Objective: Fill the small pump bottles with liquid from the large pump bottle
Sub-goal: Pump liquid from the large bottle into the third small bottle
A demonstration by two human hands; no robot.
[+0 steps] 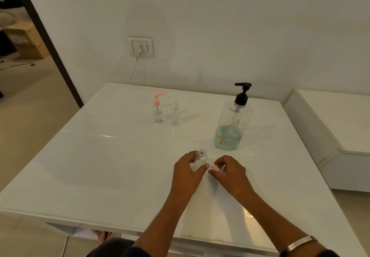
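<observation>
Fingers [201,168] of the left hand [187,173] clasp an uncapped small bottle [200,157] upright on the counter [100,166], the right hand [230,173] pinches a pink pump cap [217,168], and farther back stands the large pump bottle [232,124], with two small bottles [158,109] beyond

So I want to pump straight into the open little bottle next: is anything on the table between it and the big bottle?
Nothing visible: the open small bottle in the left hand faces bare table up to the large pump bottle. Two other small bottles stand far left.
</observation>
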